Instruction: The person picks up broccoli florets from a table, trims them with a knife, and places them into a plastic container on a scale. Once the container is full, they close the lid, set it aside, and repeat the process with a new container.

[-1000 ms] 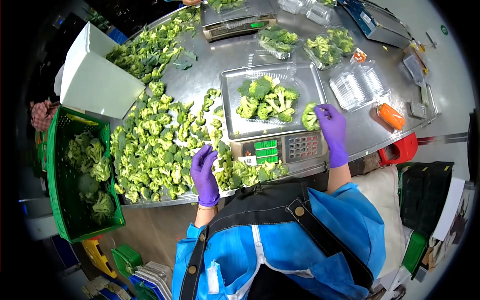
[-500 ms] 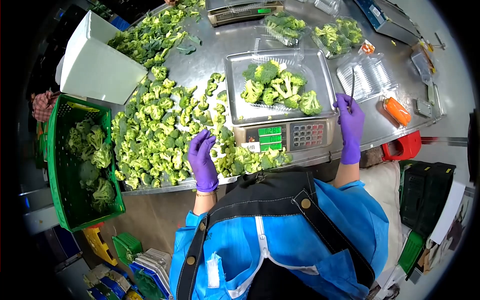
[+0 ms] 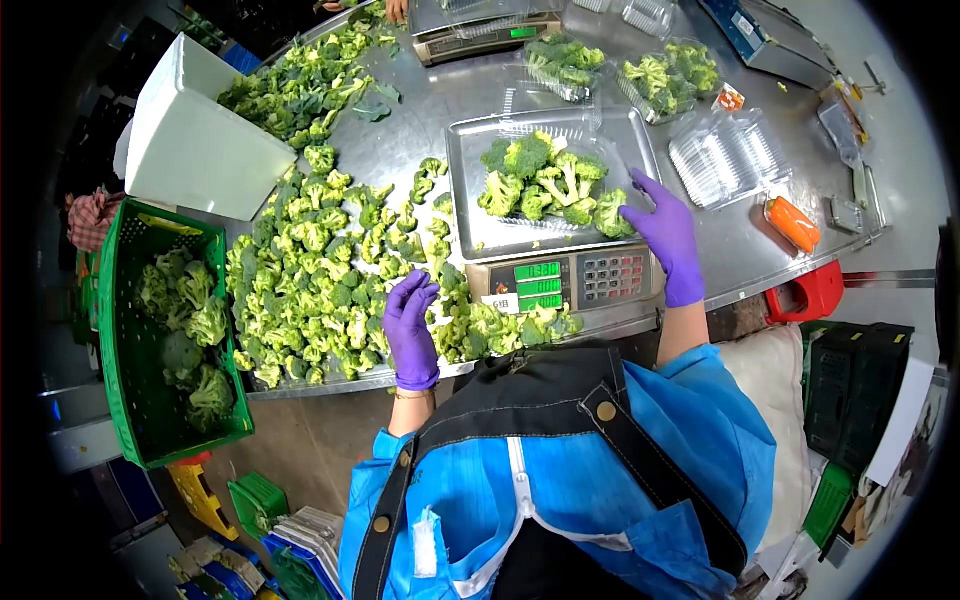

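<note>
My right hand (image 3: 665, 240), in a purple glove, reaches over the right edge of the scale's metal tray (image 3: 640, 150). Its fingers are apart, and the thumb side touches a broccoli floret (image 3: 612, 214). More broccoli florets (image 3: 535, 165) sit in a clear plastic container on that tray. Below them is the digital scale (image 3: 560, 282) with its green display. My left hand (image 3: 411, 335), gloved the same way, hovers at the near edge of a wide broccoli pile (image 3: 310, 270). Its fingers are curled together; anything inside them is hidden.
A green crate (image 3: 120, 330) with broccoli heads stands at the left, beside a white bin (image 3: 200, 140). Clear empty containers (image 3: 725, 160), an orange packet (image 3: 792, 224) and filled broccoli packs (image 3: 670, 78) lie on the right. Another person's hand (image 3: 397, 10) shows at the top.
My right hand has moved left from beside the tray to the floret at its right edge. The thin dark tool it held upright is out of sight. The scale reading has changed.
</note>
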A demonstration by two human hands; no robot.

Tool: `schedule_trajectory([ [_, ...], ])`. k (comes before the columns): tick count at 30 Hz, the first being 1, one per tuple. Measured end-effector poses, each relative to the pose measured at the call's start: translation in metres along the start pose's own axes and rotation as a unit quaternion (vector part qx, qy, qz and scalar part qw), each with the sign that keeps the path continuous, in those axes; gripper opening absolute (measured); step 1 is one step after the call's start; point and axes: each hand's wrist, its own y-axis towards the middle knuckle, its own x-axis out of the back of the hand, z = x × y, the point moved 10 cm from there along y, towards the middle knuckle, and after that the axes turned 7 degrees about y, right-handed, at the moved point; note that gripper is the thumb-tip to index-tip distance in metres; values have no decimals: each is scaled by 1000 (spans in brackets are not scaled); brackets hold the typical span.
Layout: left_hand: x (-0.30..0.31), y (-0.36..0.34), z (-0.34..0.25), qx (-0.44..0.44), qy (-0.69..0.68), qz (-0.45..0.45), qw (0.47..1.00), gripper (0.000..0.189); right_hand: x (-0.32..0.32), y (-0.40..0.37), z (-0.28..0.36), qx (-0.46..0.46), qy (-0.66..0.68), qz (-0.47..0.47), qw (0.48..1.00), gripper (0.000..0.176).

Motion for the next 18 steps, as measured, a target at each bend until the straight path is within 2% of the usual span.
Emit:
schedule_trajectory([
  [2, -3, 0, 0, 8, 9, 6, 1000, 29, -16, 4, -20, -39, -13, 71, 997, 52],
  [3, -4, 0, 2, 14, 13, 11, 1000, 28, -13, 5, -19, -36, -11, 67, 997, 52],
  [5, -5, 0, 3, 8, 15, 18, 1000, 28, -13, 0, -31, -100, -57, 107, 988, 49],
  [6, -6, 0, 3, 13, 16, 15, 1000, 28, -7, 0, -47, -59, 23, 63, 996, 42],
  [9, -13, -1, 3, 25, 13, 34, 999, 30, 17, -13, -42, -61, 36, 12, 997, 36],
  [10, -19, -2, 4, 32, 13, 58, 998, 32, 20, -21, -20, -71, 105, 17, 992, 33],
  [11, -24, -1, 1, 33, 12, 55, 998, 32, 23, -27, -2, -71, 104, 20, 992, 33],
  [13, -78, -14, 6, 94, 28, 231, 968, 48, 3, -45, 12, -159, 225, 93, 957, 36],
  [15, -120, -36, 1, 78, -21, 349, 933, 68, -33, -56, 35, -129, 231, 119, 957, 36],
  [17, -141, -48, 2, 53, -71, 362, 928, 82, -58, -62, 65, 24, 201, 66, 977, 32],
  [18, -140, -47, 2, 55, -71, 332, 939, 85, -75, -69, 76, 34, 193, 88, 977, 31],
])
